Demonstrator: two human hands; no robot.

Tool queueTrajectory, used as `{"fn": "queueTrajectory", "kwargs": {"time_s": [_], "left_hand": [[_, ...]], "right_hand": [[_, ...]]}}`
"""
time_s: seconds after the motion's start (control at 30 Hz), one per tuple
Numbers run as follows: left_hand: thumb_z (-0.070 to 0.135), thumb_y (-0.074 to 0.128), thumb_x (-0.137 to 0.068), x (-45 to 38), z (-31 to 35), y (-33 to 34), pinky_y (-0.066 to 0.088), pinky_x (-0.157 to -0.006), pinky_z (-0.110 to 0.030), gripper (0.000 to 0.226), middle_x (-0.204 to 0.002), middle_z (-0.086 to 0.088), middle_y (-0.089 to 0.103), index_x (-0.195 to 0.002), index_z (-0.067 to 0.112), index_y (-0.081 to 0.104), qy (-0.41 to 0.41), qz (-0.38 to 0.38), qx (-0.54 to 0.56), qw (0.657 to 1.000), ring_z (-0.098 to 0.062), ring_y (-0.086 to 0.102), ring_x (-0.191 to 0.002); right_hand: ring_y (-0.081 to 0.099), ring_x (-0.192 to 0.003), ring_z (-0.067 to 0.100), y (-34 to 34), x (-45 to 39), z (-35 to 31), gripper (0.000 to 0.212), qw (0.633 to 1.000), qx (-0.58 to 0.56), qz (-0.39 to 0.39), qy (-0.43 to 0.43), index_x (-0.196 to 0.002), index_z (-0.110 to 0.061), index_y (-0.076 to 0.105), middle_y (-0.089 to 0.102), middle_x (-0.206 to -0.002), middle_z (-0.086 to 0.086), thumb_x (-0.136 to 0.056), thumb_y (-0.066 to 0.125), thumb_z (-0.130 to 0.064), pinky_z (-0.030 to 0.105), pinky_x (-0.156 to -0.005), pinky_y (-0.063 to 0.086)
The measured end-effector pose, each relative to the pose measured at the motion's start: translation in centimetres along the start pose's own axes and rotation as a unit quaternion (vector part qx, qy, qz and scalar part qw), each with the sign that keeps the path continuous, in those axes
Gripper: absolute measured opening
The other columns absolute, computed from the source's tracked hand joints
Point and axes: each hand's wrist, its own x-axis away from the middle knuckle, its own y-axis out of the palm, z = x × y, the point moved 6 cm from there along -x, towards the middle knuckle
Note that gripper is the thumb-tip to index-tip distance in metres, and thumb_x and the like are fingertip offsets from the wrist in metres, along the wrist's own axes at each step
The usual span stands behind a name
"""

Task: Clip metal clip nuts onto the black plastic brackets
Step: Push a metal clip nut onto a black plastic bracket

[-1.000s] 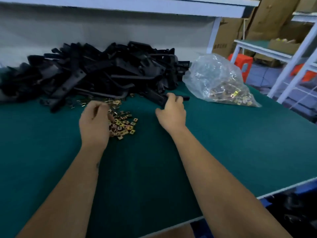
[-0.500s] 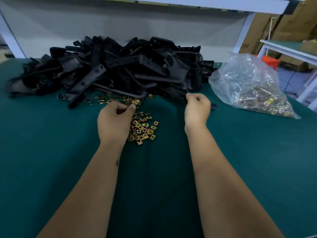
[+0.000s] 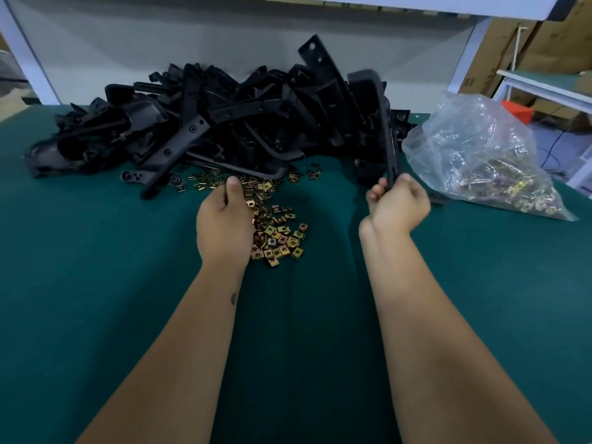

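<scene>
A heap of black plastic brackets [image 3: 224, 123] lies at the back of the green table [image 3: 96, 283]. In front of it is a loose pile of brass-coloured clip nuts [image 3: 278, 232]. My left hand [image 3: 224, 225] rests over the left side of that pile with its fingers curled down among the nuts; whether it holds one is hidden. My right hand [image 3: 397, 206] grips one long black bracket [image 3: 381, 123] by its lower end, and the bracket stands nearly upright above my fist.
A clear plastic bag [image 3: 480, 155] with more clip nuts lies at the right. A white shelf frame and grey backboard rise behind the heap. Cardboard boxes and another bench stand beyond the table's right side.
My right hand has pulled a bracket out of the heap and raised it upright. My left hand has stayed on the clip nuts. The view has shifted left.
</scene>
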Motion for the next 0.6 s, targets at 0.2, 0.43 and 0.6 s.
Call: {"fn": "queueTrajectory", "kwargs": {"time_s": [0.2, 0.43, 0.6], "left_hand": [[0.037, 0.039, -0.103, -0.3, -0.6, 0.2, 0.035, -0.064, -0.037, 0.029, -0.071, 0.004, 0.053, -0.080, 0.021, 0.047, -0.023, 0.008, 0.019, 1.000, -0.017, 0.040, -0.057], [0.030, 0.047, -0.093, 0.0, -0.3, 0.4, 0.047, -0.071, -0.033, 0.016, -0.082, 0.014, 0.070, -0.092, 0.042, 0.059, -0.035, -0.032, 0.013, 0.999, -0.008, 0.058, -0.065], [0.049, 0.028, -0.106, -0.5, 0.2, -0.3, 0.051, -0.072, -0.027, 0.037, -0.099, 0.001, 0.076, -0.111, 0.031, 0.059, -0.082, -0.040, 0.265, 0.960, -0.013, 0.068, -0.078]], "right_hand": [[0.064, -0.050, 0.011, 2.1, 1.9, 2.0, 0.010, 0.978, -0.065, -0.120, 0.157, -0.088, -0.002, 0.058, 0.061, -0.075, 0.009, -0.097, 0.059, -0.005, 0.022, -0.055, 0.054], [0.071, -0.078, 0.020, 4.6, 4.3, 2.8, 0.018, 0.944, 0.064, -0.314, 0.076, -0.100, -0.009, 0.060, 0.065, -0.100, 0.011, -0.100, 0.047, 0.004, 0.027, -0.075, 0.058], [0.069, -0.081, 0.018, 5.3, 5.6, 3.3, 0.027, 0.903, 0.112, -0.409, 0.064, -0.098, -0.008, 0.063, 0.061, -0.102, 0.015, -0.098, 0.043, 0.009, 0.028, -0.083, 0.056]]}}
